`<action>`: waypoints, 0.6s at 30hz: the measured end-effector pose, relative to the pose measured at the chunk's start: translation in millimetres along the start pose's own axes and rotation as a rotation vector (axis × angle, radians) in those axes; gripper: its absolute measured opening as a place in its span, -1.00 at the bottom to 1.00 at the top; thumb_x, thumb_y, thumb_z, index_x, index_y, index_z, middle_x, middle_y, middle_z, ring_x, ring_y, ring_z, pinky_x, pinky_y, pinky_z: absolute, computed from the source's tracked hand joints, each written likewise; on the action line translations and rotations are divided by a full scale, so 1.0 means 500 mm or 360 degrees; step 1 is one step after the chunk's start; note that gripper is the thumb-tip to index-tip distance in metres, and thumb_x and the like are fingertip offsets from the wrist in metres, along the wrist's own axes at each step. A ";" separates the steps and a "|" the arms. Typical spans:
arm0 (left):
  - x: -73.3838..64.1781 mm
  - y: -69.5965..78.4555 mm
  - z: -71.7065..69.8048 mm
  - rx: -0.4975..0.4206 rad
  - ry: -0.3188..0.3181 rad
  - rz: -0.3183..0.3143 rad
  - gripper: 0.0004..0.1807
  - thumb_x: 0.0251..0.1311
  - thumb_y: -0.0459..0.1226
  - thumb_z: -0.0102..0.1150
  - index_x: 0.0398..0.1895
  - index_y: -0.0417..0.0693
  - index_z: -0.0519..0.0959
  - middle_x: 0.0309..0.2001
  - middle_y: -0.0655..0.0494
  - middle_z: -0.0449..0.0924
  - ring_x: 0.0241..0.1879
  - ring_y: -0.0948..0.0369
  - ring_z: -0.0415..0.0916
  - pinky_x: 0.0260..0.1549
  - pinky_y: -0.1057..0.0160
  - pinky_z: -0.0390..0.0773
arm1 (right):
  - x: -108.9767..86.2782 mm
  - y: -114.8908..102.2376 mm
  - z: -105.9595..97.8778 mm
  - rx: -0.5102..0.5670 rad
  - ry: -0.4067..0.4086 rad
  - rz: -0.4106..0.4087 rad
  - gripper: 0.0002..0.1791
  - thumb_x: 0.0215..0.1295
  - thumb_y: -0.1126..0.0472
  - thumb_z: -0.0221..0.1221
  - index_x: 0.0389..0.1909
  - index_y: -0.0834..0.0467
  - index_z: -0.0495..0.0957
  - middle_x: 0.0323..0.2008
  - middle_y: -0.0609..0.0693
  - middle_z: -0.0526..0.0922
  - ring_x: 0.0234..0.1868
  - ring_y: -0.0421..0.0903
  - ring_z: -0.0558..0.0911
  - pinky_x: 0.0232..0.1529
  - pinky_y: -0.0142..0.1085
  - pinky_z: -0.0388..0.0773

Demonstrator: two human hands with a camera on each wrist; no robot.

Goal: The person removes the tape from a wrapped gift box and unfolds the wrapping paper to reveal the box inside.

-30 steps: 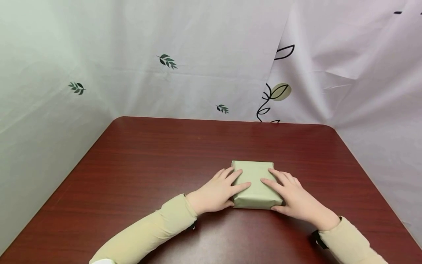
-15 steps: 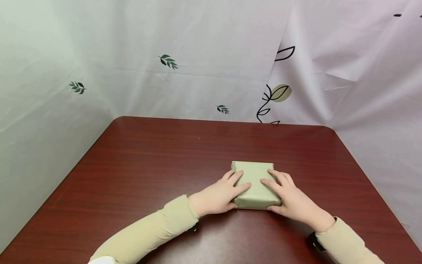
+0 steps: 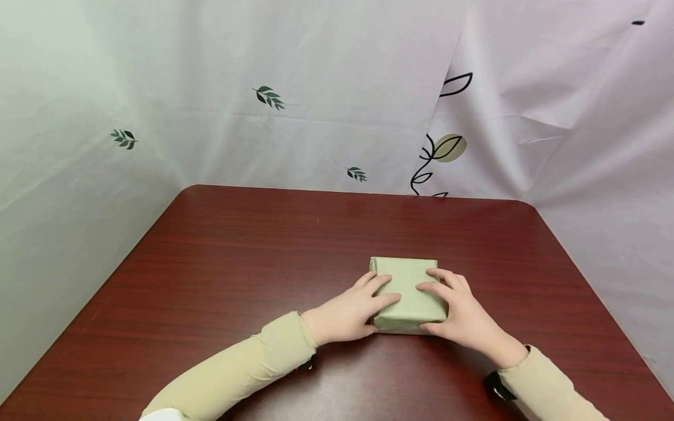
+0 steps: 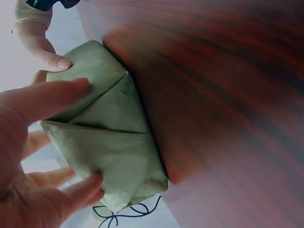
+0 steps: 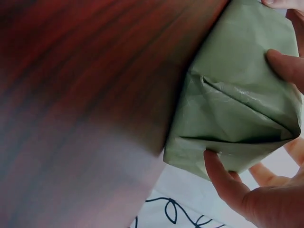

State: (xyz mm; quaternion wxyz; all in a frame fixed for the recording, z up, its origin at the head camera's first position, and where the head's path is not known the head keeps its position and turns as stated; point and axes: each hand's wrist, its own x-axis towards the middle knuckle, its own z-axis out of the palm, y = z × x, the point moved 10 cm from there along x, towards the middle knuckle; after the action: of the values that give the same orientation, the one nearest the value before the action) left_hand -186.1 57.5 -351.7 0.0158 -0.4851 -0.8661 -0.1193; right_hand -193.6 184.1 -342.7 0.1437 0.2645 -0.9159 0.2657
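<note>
Clock face as on the head view, 12 at the far side. I am monitoring a green wrapped package point(image 3: 409, 305) that is lying flat on the bench point(image 3: 253, 251), slightly toward 3 o'clock of its middle. My left hand point(image 3: 347, 313) is gripping it from about 8 o'clock, my right hand point(image 3: 466, 316) from about 4. On both sides the fingers are standing apart from one another and bending over the package, some tips resting on top, with each thumb touching down at the near side. I am judging that this opposed hold is keeping the package square and stopping it sliding; it is probably also keeping the wrapping down, since both wrist views are showing folded flaps at the ends, and the creases on the right end point(image 5: 232, 114) are gaping slightly. Neither hand is covering the middle of the top. For edges: the bench's far edge is running at 12, well apart from the package, with a printed cloth point(image 3: 316, 52) hanging behind it. The edge toward 3 is lying nearer than the one toward 9, so I am reckoning the widest room between 9 and 11. Toward 6 the bench is running out of frame between the sleeves point(image 3: 247, 359), so I am not seeing its near edge.
</note>
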 end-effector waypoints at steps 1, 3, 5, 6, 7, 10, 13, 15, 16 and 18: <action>-0.001 -0.001 -0.002 -0.0006 0.0011 0.0017 -0.30 -0.02 -0.28 0.38 0.26 -0.03 0.37 0.31 -0.17 0.20 0.29 -0.18 0.18 0.24 0.05 0.33 | 0.000 0.002 -0.002 0.0015 0.0009 0.0015 -0.29 -0.47 0.24 0.56 -0.09 0.08 0.57 0.13 0.15 0.40 0.07 0.09 0.32 -0.09 -0.11 0.34; -0.004 -0.003 -0.007 -0.0026 0.0043 0.0047 -0.30 -0.04 -0.27 0.39 0.25 -0.02 0.38 0.30 -0.14 0.21 0.30 -0.15 0.18 0.27 0.05 0.28 | 0.001 0.006 -0.006 0.0049 0.0027 0.0047 -0.31 -0.46 0.25 0.55 -0.10 0.08 0.57 0.12 0.13 0.43 0.08 0.08 0.33 -0.08 -0.15 0.34; -0.006 -0.003 -0.017 -0.0044 0.0090 0.0083 -0.29 -0.05 -0.24 0.41 0.25 0.00 0.39 0.31 -0.12 0.21 0.32 -0.14 0.15 0.30 0.04 0.23 | 0.003 0.007 -0.015 0.0079 0.0047 0.0074 -0.33 -0.44 0.25 0.55 -0.11 0.09 0.58 0.11 0.11 0.45 0.07 0.07 0.35 -0.11 -0.22 0.36; -0.008 -0.003 -0.022 -0.0053 0.0114 0.0099 -0.27 -0.06 -0.22 0.42 0.26 0.01 0.38 0.32 -0.11 0.20 0.34 -0.14 0.13 0.31 0.05 0.23 | 0.004 0.009 -0.020 0.0102 0.0056 0.0092 -0.34 -0.42 0.26 0.54 -0.11 0.09 0.58 0.11 0.10 0.46 0.08 0.04 0.36 -0.12 -0.27 0.38; -0.009 -0.002 -0.027 -0.0066 0.0142 0.0124 -0.25 -0.08 -0.22 0.43 0.27 0.02 0.37 0.33 -0.12 0.18 0.36 -0.16 0.10 0.32 0.04 0.22 | 0.005 0.010 -0.025 0.0127 0.0063 0.0110 -0.35 -0.41 0.26 0.54 -0.11 0.08 0.59 0.11 0.09 0.47 0.08 0.00 0.36 -0.14 -0.31 0.39; -0.015 0.005 -0.046 -0.0090 0.0263 0.0226 -0.20 -0.12 -0.26 0.46 0.29 0.03 0.35 0.34 -0.15 0.14 0.39 -0.19 0.02 0.32 0.04 0.22 | 0.009 0.012 -0.040 0.0268 0.0083 0.0164 -0.39 -0.31 0.28 0.53 -0.09 0.07 0.58 0.11 0.05 0.47 0.09 -0.20 0.37 -0.17 -0.49 0.42; -0.020 0.015 -0.063 -0.0041 0.0428 0.0349 -0.25 -0.14 -0.43 0.38 0.24 0.00 0.38 0.29 -0.16 0.19 0.36 -0.13 0.09 0.31 0.11 0.24 | 0.013 0.008 -0.051 0.0443 0.0110 0.0192 -0.47 -0.20 0.33 0.48 -0.09 0.07 0.58 0.08 0.03 0.49 0.06 -0.42 0.39 -0.11 -0.62 0.39; -0.024 0.018 -0.074 0.0006 0.0546 0.0403 -0.28 -0.18 -0.52 0.30 0.19 -0.03 0.41 0.22 -0.15 0.26 0.32 -0.07 0.18 0.31 0.17 0.24 | 0.015 0.001 -0.056 0.0520 0.0132 0.0181 -0.52 -0.15 0.36 0.46 -0.11 0.08 0.59 0.05 0.04 0.51 0.04 -0.47 0.41 -0.09 -0.65 0.37; -0.025 0.019 -0.079 0.0026 0.0597 0.0420 -0.28 -0.21 -0.56 0.26 0.16 -0.04 0.43 0.19 -0.14 0.29 0.29 -0.04 0.22 0.31 0.20 0.24 | 0.017 -0.002 -0.058 0.0537 0.0143 0.0171 -0.54 -0.13 0.36 0.45 -0.12 0.09 0.60 0.04 0.04 0.51 0.02 -0.47 0.43 -0.11 -0.65 0.37; -0.027 0.017 -0.089 0.0033 0.0683 0.0428 -0.30 -0.25 -0.58 0.21 0.13 -0.06 0.45 0.14 -0.12 0.34 0.23 0.01 0.29 0.29 0.24 0.26 | 0.019 -0.008 -0.063 0.0559 0.0161 0.0154 -0.56 -0.10 0.38 0.43 -0.12 0.09 0.60 0.02 0.05 0.52 -0.05 -0.47 0.47 -0.24 -0.62 0.42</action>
State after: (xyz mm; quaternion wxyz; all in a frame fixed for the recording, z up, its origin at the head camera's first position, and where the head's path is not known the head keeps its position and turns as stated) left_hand -175.6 40.4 -308.9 0.2201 -0.5595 -0.7717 -0.2074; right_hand -195.2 195.3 -311.5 0.1282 0.2274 -0.8587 0.4410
